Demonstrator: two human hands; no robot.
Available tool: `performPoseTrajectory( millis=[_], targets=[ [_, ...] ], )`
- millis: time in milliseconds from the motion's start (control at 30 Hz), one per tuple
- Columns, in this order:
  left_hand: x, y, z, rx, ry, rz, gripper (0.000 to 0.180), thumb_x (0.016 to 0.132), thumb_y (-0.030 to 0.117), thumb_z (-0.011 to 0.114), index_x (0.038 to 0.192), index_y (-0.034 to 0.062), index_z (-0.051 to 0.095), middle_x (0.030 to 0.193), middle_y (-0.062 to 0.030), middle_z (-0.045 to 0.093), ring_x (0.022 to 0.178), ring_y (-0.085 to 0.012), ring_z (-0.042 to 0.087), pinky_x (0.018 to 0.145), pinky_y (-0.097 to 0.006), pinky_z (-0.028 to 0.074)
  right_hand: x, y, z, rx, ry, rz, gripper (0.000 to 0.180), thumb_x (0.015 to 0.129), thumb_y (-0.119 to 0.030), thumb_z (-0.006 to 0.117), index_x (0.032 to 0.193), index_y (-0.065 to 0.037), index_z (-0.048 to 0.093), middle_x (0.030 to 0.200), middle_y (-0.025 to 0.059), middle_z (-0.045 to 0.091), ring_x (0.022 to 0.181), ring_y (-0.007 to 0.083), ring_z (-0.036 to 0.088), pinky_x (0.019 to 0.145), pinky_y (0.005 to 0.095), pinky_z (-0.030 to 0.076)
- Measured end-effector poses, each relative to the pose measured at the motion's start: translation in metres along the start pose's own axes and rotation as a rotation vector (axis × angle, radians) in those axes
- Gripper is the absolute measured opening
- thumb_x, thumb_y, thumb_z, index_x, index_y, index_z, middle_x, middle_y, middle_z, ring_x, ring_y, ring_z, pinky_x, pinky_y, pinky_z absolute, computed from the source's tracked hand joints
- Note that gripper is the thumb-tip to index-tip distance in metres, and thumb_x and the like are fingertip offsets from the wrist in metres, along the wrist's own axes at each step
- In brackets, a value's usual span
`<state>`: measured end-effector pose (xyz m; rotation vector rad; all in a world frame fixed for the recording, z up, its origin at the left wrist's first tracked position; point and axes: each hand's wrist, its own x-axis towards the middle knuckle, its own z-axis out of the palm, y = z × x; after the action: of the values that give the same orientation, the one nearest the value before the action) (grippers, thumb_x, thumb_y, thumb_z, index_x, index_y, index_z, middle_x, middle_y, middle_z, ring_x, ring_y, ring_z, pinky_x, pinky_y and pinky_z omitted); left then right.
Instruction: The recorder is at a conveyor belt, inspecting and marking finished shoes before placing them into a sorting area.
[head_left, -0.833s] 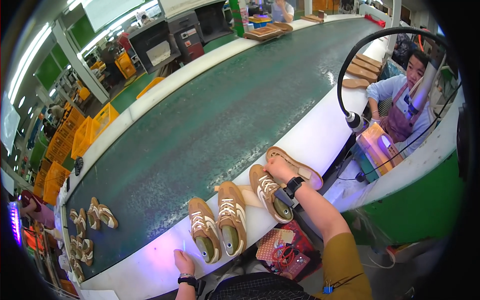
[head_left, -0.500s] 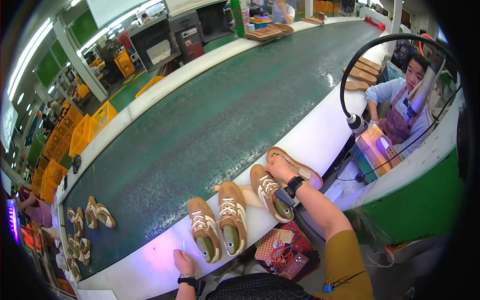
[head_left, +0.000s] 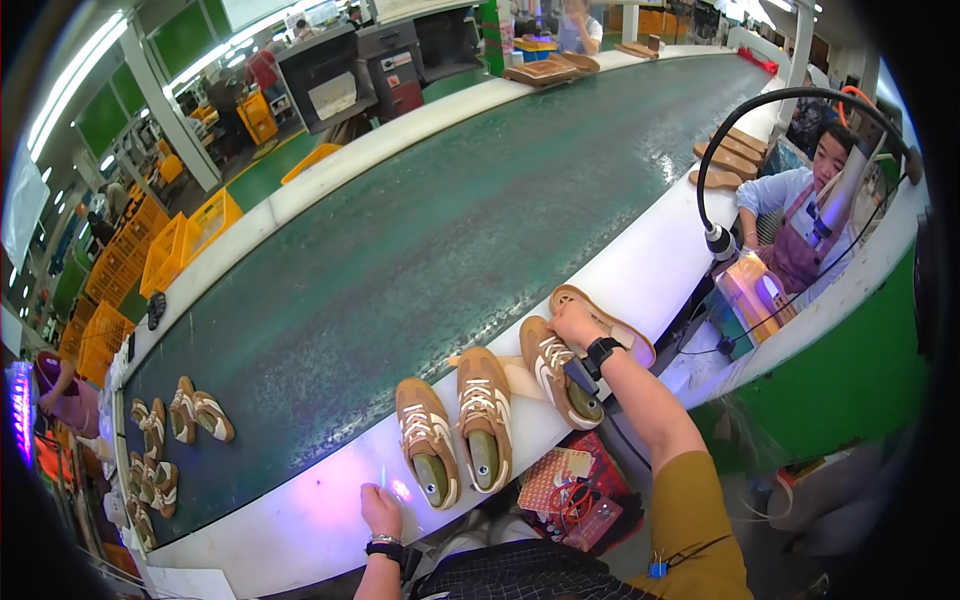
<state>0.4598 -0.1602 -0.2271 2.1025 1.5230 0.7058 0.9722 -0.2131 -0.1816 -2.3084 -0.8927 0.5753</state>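
While our right hand (head_left: 575, 325) gripped the tan sneaker (head_left: 556, 370) on the white tabletop (head_left: 300, 520), our left hand (head_left: 380, 508) rested open; the shoe seemed light and stiff, best held at its heel.

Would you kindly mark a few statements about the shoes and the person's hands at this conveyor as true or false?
1. The right hand rests on a tan shoe. True.
2. The left hand grips a shoe. False: it lies on the white ledge, apart from the shoes.
3. A pair of tan shoes lies near the left hand. True.
4. The green belt is packed with shoes. False: only a few shoes sit at its far left end.
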Motion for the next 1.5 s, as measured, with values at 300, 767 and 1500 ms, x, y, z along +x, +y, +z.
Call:
performPoseTrajectory(
  millis=[300,767,1500],
  targets=[
    [-0.003,-0.005,-0.009,-0.084,-0.027,-0.009,0.005,0.081,0.004,0.050,0.082,0.0005,0.047,0.074,-0.0185,0.050,0.069,-0.0382,0.050,0.064,-0.044,0.041,-0.006,-0.005,0.015,0.118,0.050,0.151,0.031,0.074,-0.020,0.063,0.084,0.009,0.066,0.090,0.0299,0.062,0.091,0.0381,0.062,0.080,0.0393,0.049],
    [0.000,-0.008,-0.015,-0.144,-0.123,0.031,0.006,0.082,0.005,0.051,0.084,-0.0004,0.049,0.077,-0.0195,0.051,0.072,-0.0386,0.052,0.066,-0.044,0.043,-0.039,-0.009,0.007,-0.033,0.458,0.073,0.018,0.081,-0.012,0.054,0.084,0.000,0.068,0.089,0.0211,0.065,0.086,0.0352,0.063,0.078,0.0399,0.049],
    [0.044,0.029,0.005,0.088,-0.459,0.178,0.016,0.074,0.021,0.064,0.070,0.0059,0.059,0.062,-0.0131,0.062,0.061,-0.0325,0.061,0.058,-0.041,0.048,-0.422,0.037,0.156,0.679,0.623,0.577,0.014,0.082,-0.013,0.064,0.074,-0.002,0.059,0.064,-0.0023,0.054,0.058,0.0057,0.048,0.053,0.0229,0.040]
  ],
)
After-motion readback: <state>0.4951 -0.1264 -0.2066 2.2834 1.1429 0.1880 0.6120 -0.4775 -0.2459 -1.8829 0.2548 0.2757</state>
